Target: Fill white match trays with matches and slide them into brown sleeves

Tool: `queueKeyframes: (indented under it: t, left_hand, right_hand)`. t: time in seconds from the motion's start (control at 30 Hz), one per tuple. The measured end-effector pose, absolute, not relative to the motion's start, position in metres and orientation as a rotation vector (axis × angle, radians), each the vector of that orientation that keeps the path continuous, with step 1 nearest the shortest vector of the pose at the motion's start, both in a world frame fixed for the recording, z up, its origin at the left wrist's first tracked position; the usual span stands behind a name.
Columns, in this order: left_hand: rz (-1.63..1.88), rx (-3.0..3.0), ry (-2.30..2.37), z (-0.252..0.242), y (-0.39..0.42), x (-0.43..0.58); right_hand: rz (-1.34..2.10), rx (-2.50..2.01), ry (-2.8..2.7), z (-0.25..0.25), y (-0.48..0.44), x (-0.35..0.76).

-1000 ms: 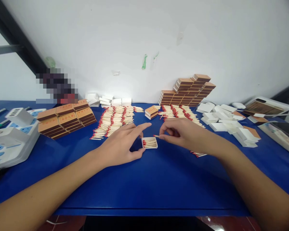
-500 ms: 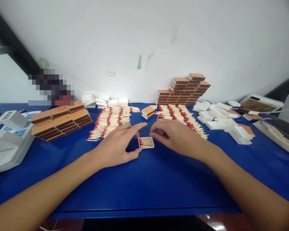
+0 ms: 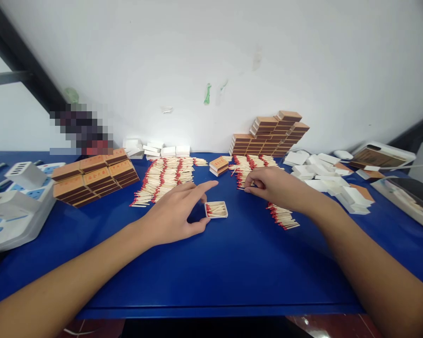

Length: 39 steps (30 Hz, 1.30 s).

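Observation:
A white matchbox tray (image 3: 216,210) holding red-headed matches lies on the blue table. My left hand (image 3: 179,211) is beside its left end, thumb and fingertips at the tray, forefinger stretched out above it. My right hand (image 3: 273,185) is at the front edge of the right match pile (image 3: 245,164), thumb and fingers pinched together; what is between them is too small to make out. Another match pile (image 3: 167,176) lies beyond my left hand. A closed matchbox (image 3: 219,165) sits between the piles.
Stacked matchboxes stand at the left (image 3: 95,178) and against the back wall (image 3: 273,136). White empty trays lie at the back left (image 3: 168,151) and right (image 3: 315,166). A power strip (image 3: 35,197) is at the far left, a phone (image 3: 382,156) at the right.
My right hand has moved right, away from the tray, to the right match pile. More matches show below my right wrist. My left hand keeps its place at the tray.

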<state>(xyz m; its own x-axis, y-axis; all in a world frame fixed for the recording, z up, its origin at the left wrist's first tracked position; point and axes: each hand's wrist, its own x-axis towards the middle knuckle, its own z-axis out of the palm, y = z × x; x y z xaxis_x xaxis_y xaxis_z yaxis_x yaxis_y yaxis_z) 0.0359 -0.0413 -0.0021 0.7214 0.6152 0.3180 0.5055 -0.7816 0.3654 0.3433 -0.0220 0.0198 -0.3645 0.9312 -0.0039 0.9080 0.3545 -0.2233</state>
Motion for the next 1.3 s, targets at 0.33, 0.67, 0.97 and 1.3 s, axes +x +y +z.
queueKeyframes:
  t: [0.33,0.67,0.97,1.3]
  left_hand:
    - [0.612,2.654,0.887,-0.0017,-0.0419,0.036]
    - [0.634,2.662,0.864,-0.0021,-0.0418,0.0368]
    - [0.62,2.66,0.868,-0.0024,-0.0417,0.0364]
    - [0.635,2.664,0.867,-0.0027,-0.0421,0.0363]
  right_hand:
    - [0.283,-1.651,-2.465,0.0196,-0.0219,0.3461]
    - [0.356,-1.607,-2.512,0.0235,-0.0241,0.3424]
    - [0.368,-1.515,-2.533,0.023,-0.0256,0.3445]
    - [0.367,-1.574,-2.494,0.0181,-0.0217,0.3408]
